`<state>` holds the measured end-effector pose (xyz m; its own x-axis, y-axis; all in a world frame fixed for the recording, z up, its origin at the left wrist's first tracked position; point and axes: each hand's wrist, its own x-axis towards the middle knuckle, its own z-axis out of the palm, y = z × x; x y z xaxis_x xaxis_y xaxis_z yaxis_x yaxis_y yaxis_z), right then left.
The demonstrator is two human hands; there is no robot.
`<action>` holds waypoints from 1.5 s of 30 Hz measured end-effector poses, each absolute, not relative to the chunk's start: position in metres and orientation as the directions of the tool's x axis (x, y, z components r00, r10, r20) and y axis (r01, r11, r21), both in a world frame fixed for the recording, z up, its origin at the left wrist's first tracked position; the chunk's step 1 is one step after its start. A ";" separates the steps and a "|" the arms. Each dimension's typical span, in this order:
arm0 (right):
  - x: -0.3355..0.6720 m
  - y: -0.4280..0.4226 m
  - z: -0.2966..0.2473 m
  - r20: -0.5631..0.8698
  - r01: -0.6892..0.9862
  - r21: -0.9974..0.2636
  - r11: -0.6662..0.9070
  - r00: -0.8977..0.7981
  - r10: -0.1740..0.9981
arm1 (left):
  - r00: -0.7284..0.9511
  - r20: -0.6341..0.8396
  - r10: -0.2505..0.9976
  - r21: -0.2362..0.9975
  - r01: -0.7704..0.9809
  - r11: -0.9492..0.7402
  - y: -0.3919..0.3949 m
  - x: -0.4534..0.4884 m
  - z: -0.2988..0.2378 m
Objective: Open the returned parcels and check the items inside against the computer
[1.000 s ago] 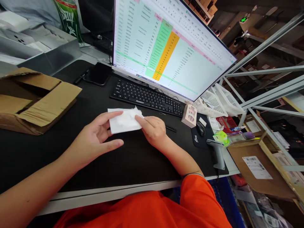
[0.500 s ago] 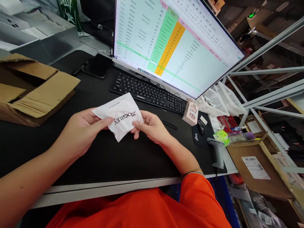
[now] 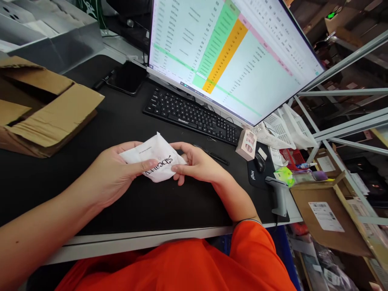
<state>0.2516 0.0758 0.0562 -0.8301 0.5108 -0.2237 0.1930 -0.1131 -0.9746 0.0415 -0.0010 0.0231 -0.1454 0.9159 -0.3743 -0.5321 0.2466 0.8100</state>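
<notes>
A small white pouch (image 3: 156, 151) with black lettering is held above the black desk mat, tilted and bulging a little. My left hand (image 3: 123, 171) grips its left side, thumb pressed on the printed face and fingers behind. On the right edge, my right hand (image 3: 194, 163) pinches the pouch between thumb and fingers. What the pouch contains, if anything, is hidden. Just beyond the hands lie a black keyboard (image 3: 190, 115) and a slim black pen-like object (image 3: 216, 155).
An opened cardboard box (image 3: 57, 117) sits at left, near a black phone (image 3: 129, 79). A monitor (image 3: 224, 52) with a spreadsheet stands behind the keyboard. To the right are a small pink box (image 3: 246, 144), a mouse (image 3: 259, 163), a barcode scanner (image 3: 279, 196) and white baskets (image 3: 275, 129).
The pouch has turned and folded somewhat between my hands, its lettering now partly covered by my left thumb. Both hands have shifted slightly right, and the view has tipped a little.
</notes>
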 end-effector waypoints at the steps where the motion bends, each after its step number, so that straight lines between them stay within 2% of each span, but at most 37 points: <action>1: 0.253 0.078 0.057 -0.241 0.199 -0.970 -0.137 -0.834 0.496 | -0.126 -0.376 0.918 0.803 -0.538 0.255 -0.001 0.041 0.023; 5: 0.254 0.083 0.058 -0.286 0.241 -0.958 -0.154 -0.836 0.469 | -0.169 -0.353 0.920 0.827 -0.516 0.222 -0.003 0.039 0.018; 10: 0.246 0.076 0.058 -0.148 0.177 -0.984 -0.020 -0.752 0.642 | -0.282 -0.253 0.925 0.927 -0.343 0.149 -0.008 0.036 0.015; 13: 0.243 0.073 0.054 -0.175 0.203 -0.978 -0.046 -0.686 0.706 | -0.314 -0.268 0.911 0.945 -0.268 0.185 -0.010 0.037 0.014; 16: 0.245 0.074 0.051 -0.229 0.234 -0.968 -0.095 -0.657 0.718 | -0.332 -0.295 0.896 0.921 -0.350 0.173 -0.009 0.039 0.013; 19: 0.248 0.076 0.051 -0.235 0.173 -0.972 -0.159 -0.660 0.714 | -0.260 -0.331 0.907 0.860 -0.478 0.177 -0.006 0.040 0.014; 24: 0.248 0.076 0.055 -0.234 0.063 -0.964 -0.258 -0.659 0.714 | -0.219 -0.334 0.917 0.849 -0.492 0.192 0.000 0.039 0.015; 31: 0.244 0.076 0.061 -0.231 -0.009 -0.955 -0.297 -0.608 0.760 | -0.318 -0.127 0.940 0.946 -0.324 0.018 0.000 0.038 0.017; 36: 0.242 0.075 0.061 -0.225 -0.007 -0.959 -0.282 -0.585 0.779 | -0.385 -0.051 0.922 0.995 -0.100 0.014 -0.005 0.038 0.022; 39: 0.243 0.075 0.060 -0.187 -0.004 -0.972 -0.235 -0.589 0.786 | -0.390 -0.052 0.919 0.999 -0.030 0.044 -0.006 0.037 0.025; 43: 0.243 0.077 0.056 -0.114 -0.008 -0.989 -0.145 -0.576 0.810 | -0.370 -0.125 0.921 0.992 -0.076 0.104 -0.007 0.036 0.025; 45: 0.242 0.078 0.055 -0.095 -0.007 -0.993 -0.119 -0.558 0.825 | -0.351 -0.144 0.925 0.990 -0.045 0.137 -0.007 0.036 0.023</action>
